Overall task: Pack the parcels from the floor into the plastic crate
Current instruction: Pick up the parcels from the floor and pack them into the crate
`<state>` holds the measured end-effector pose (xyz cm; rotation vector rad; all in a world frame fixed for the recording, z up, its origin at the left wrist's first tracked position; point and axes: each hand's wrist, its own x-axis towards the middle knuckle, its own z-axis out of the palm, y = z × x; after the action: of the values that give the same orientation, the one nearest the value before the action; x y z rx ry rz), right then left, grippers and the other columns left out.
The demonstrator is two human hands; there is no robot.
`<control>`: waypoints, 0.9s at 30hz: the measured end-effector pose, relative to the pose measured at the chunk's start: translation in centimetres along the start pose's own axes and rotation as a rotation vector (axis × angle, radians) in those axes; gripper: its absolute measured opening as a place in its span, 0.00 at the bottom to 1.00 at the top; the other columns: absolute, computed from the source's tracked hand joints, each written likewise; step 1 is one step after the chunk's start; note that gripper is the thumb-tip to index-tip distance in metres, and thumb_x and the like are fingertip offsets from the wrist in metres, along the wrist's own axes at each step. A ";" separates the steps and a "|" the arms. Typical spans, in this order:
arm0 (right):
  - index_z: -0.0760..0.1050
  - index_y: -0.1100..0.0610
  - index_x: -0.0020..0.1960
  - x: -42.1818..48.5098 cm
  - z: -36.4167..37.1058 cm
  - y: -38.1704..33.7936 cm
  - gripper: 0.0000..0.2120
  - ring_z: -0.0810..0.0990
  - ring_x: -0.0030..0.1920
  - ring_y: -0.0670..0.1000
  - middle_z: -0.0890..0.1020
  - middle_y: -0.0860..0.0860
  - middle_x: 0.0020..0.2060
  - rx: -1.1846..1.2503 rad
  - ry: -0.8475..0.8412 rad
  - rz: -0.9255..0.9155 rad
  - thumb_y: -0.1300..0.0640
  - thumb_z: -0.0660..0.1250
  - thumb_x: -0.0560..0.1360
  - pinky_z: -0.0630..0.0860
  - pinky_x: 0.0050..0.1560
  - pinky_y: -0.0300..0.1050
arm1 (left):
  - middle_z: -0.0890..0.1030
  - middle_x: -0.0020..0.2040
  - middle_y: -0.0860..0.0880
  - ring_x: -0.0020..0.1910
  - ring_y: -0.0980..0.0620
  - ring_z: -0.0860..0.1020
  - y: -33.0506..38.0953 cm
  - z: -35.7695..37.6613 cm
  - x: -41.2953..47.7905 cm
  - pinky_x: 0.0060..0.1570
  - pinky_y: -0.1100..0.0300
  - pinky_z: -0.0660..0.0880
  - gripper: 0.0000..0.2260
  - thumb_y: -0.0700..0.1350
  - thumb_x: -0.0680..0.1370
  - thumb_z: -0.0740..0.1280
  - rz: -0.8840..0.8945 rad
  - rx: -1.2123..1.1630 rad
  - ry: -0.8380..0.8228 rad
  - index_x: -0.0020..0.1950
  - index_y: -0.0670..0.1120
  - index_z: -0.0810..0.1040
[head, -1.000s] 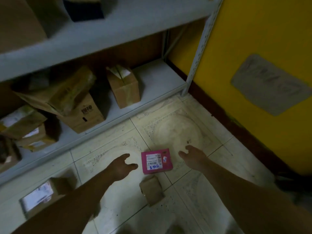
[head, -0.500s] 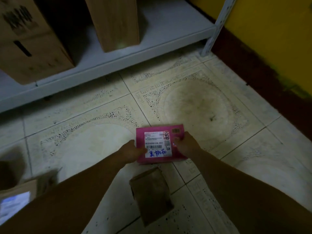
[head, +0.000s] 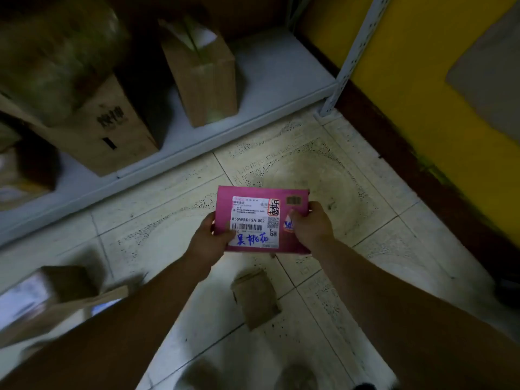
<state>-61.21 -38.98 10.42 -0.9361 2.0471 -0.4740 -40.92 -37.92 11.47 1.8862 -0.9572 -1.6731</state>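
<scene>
Over the pale patterned floor tiles [head: 351, 192], in the head view, a flat pink rectangular parcel [head: 225, 198] is held face up in both hands. Its white shipping label shows a barcode, printed characters and blue handwriting. The left hand [head: 209, 239] grips the parcel's left edge near the lower corner, its thumb lying across the top onto the label and its fingers curled underneath. The right hand [head: 309, 226] grips the right edge, thumb on the pink top face just beside the label and fingers wrapped under and round the side. Both bare forearms reach in from the bottom of the picture.

Below the held parcel, between the two forearms, a small brown cardboard parcel [head: 256, 296] lies flat on the tiles. To the lower left, a blurred brown cardboard box with a white label [head: 56, 294] sits on the floor, partly hidden by the left forearm.

Beyond the hands runs the low grey metal shelf [head: 267, 80]. On it stands a tall brown cardboard box [head: 205, 74], upright and taped on top. To its left is a large brown carton with black print [head: 109, 128], with a blurred bulky package resting on top of it. A white perforated shelf post [head: 351, 52] rises at the shelf's right corner, next to the yellow wall [head: 422, 52] with its dark base strip.
</scene>
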 end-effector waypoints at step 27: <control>0.72 0.55 0.60 -47.8 -19.6 -30.0 0.12 0.77 0.46 0.52 0.79 0.52 0.51 0.073 -0.007 -0.603 0.52 0.64 0.78 0.71 0.37 0.40 | 0.80 0.56 0.45 0.50 0.47 0.81 20.3 -22.9 -52.9 0.54 0.49 0.78 0.24 0.36 0.75 0.68 0.474 -0.164 0.317 0.70 0.47 0.68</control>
<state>-44.79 -22.35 65.40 -1.5065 1.7008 -0.8518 -24.15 -14.97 65.60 1.5945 -1.0019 -1.1033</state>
